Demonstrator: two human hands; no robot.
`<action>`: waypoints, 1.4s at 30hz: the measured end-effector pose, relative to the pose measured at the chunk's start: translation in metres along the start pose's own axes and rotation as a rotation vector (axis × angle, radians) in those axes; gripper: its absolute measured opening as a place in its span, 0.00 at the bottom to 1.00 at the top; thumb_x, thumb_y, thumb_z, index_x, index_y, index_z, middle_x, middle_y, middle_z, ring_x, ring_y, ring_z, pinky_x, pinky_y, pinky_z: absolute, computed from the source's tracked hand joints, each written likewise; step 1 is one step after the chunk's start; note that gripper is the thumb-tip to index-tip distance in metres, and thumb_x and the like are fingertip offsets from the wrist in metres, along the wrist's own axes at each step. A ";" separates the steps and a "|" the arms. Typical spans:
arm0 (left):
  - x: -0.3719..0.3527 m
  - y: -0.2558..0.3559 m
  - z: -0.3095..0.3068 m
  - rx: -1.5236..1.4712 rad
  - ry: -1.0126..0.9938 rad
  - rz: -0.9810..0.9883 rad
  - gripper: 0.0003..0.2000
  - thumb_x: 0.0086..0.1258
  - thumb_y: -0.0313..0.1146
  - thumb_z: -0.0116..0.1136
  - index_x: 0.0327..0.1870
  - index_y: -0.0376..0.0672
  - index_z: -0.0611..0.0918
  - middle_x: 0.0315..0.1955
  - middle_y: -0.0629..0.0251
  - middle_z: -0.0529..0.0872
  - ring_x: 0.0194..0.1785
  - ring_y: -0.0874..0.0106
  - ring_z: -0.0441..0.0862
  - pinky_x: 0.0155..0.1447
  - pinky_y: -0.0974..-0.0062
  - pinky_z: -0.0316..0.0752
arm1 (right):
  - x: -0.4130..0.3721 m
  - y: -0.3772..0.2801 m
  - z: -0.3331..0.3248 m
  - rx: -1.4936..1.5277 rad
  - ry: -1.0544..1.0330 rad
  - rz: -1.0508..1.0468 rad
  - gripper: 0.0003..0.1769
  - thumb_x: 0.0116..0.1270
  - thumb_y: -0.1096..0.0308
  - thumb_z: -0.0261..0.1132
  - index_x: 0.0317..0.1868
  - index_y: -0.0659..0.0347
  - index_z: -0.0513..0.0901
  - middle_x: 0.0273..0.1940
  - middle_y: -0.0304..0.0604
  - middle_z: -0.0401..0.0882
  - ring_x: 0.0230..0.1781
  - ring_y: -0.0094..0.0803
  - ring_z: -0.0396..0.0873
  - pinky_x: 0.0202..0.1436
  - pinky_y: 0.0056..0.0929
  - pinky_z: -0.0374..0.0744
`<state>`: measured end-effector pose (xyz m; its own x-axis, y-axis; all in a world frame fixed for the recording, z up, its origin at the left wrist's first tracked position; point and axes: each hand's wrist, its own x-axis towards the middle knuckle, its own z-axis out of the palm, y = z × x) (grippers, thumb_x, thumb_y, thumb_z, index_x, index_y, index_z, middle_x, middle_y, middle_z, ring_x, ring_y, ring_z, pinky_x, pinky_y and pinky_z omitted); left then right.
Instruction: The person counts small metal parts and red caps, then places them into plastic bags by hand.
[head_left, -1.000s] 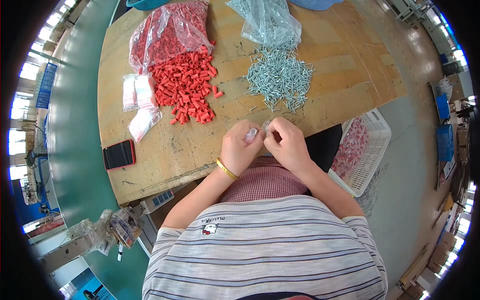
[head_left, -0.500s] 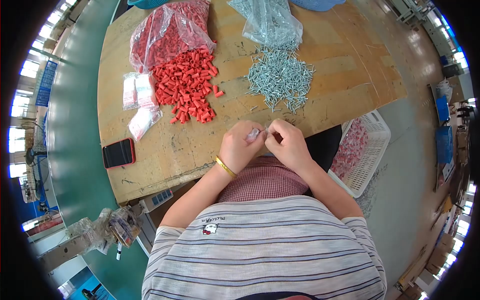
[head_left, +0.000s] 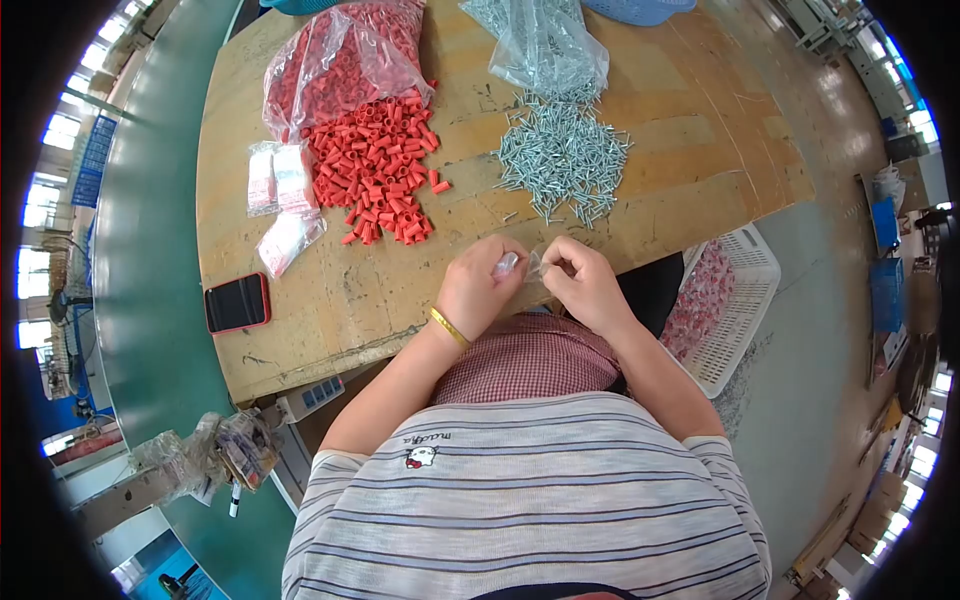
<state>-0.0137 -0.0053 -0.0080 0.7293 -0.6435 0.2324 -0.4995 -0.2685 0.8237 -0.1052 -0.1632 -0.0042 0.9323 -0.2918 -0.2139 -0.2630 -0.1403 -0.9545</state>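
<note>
At the table's near edge, my left hand [head_left: 478, 283] is closed around a small clear plastic bag [head_left: 533, 268], part of which bunches up out of the fist. Fingers of my right hand [head_left: 584, 284] pinch the bag's other side, so the film spans the short gap between both hands. What the bag holds, if anything, I cannot make out. Beyond my left hand lies a heap of red plastic tubes [head_left: 385, 175], spilling from a large clear bag [head_left: 350, 65]. A pile of silver screws [head_left: 563, 155] lies past my right hand, below another clear bag [head_left: 548, 50].
Small flat plastic packets [head_left: 290, 240] and a phone [head_left: 237, 303] lie on the table [head_left: 330, 320] at left. A white basket [head_left: 745, 330] of small red-and-clear packets stands right of my lap. Blue baskets [head_left: 640, 8] sit at the far edge.
My hands have moved slightly apart, the right one shifting right. More of the clear film now shows between them.
</note>
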 end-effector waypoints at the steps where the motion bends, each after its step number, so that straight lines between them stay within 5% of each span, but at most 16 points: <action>1: 0.001 0.002 -0.002 -0.037 -0.012 0.021 0.06 0.61 0.26 0.63 0.39 0.43 0.81 0.31 0.56 0.82 0.36 0.55 0.82 0.42 0.62 0.78 | 0.000 0.003 -0.001 0.026 -0.011 0.034 0.04 0.63 0.72 0.60 0.34 0.65 0.77 0.27 0.38 0.76 0.25 0.20 0.69 0.30 0.25 0.71; 4: 0.001 -0.003 -0.006 0.063 -0.082 0.190 0.08 0.60 0.24 0.62 0.41 0.44 0.82 0.31 0.58 0.81 0.38 0.56 0.82 0.43 0.63 0.78 | 0.004 0.014 0.000 0.119 -0.027 0.014 0.04 0.64 0.73 0.59 0.35 0.66 0.77 0.27 0.36 0.75 0.26 0.18 0.69 0.30 0.24 0.70; 14: -0.003 0.011 -0.008 -0.046 -0.143 0.059 0.07 0.61 0.28 0.66 0.41 0.42 0.85 0.33 0.58 0.83 0.38 0.58 0.81 0.42 0.65 0.78 | -0.004 0.009 0.000 0.417 0.076 0.129 0.04 0.69 0.75 0.57 0.36 0.62 0.78 0.28 0.36 0.77 0.25 0.18 0.73 0.25 0.18 0.68; 17: -0.005 0.001 -0.007 -0.011 -0.074 0.013 0.07 0.61 0.29 0.68 0.38 0.40 0.86 0.34 0.57 0.83 0.35 0.59 0.81 0.40 0.67 0.77 | -0.002 0.008 -0.013 0.062 0.127 -0.086 0.03 0.69 0.74 0.61 0.36 0.64 0.79 0.30 0.40 0.79 0.28 0.24 0.76 0.30 0.23 0.73; 20: -0.005 -0.001 -0.012 -0.009 -0.066 0.009 0.07 0.62 0.30 0.67 0.38 0.41 0.86 0.32 0.56 0.84 0.34 0.60 0.81 0.39 0.67 0.76 | 0.013 0.002 -0.041 -0.398 0.271 -0.304 0.05 0.66 0.71 0.66 0.36 0.65 0.81 0.33 0.49 0.80 0.31 0.40 0.79 0.37 0.34 0.77; 27: -0.002 0.005 -0.013 0.012 -0.092 -0.035 0.07 0.62 0.31 0.66 0.40 0.41 0.86 0.30 0.56 0.85 0.33 0.59 0.83 0.40 0.68 0.77 | 0.049 -0.007 -0.048 -1.073 0.183 -0.402 0.08 0.63 0.66 0.67 0.34 0.64 0.81 0.33 0.48 0.80 0.35 0.43 0.82 0.38 0.38 0.81; 34: 0.001 -0.002 -0.016 0.126 -0.067 0.080 0.07 0.63 0.31 0.66 0.39 0.42 0.85 0.31 0.58 0.85 0.35 0.58 0.82 0.40 0.65 0.78 | 0.070 -0.015 -0.042 -1.495 -0.052 -0.587 0.05 0.53 0.74 0.65 0.32 0.62 0.81 0.34 0.47 0.81 0.36 0.41 0.84 0.36 0.37 0.83; 37: 0.002 -0.006 -0.019 0.182 -0.106 0.057 0.05 0.63 0.31 0.65 0.38 0.43 0.85 0.31 0.58 0.83 0.35 0.56 0.82 0.40 0.63 0.77 | 0.073 -0.022 -0.053 -1.156 -0.073 -0.509 0.06 0.57 0.76 0.66 0.36 0.63 0.82 0.34 0.42 0.80 0.34 0.34 0.83 0.37 0.32 0.81; 40: 0.004 -0.009 -0.021 0.228 -0.128 0.096 0.06 0.64 0.29 0.64 0.39 0.43 0.84 0.31 0.57 0.83 0.35 0.56 0.82 0.40 0.62 0.78 | 0.059 -0.034 -0.044 -0.284 -0.159 -0.206 0.06 0.62 0.74 0.67 0.39 0.63 0.82 0.36 0.37 0.77 0.34 0.26 0.78 0.40 0.27 0.78; 42: 0.008 -0.002 -0.025 0.270 -0.184 0.092 0.06 0.64 0.29 0.63 0.41 0.43 0.84 0.33 0.57 0.83 0.36 0.55 0.82 0.41 0.62 0.78 | 0.054 -0.026 -0.036 -0.156 -0.211 -0.299 0.05 0.64 0.73 0.68 0.39 0.63 0.81 0.38 0.35 0.74 0.36 0.22 0.75 0.43 0.24 0.76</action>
<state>0.0049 0.0084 0.0050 0.5911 -0.7858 0.1820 -0.6831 -0.3677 0.6310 -0.0573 -0.2094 0.0170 0.9997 -0.0174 0.0154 0.0087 -0.3367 -0.9416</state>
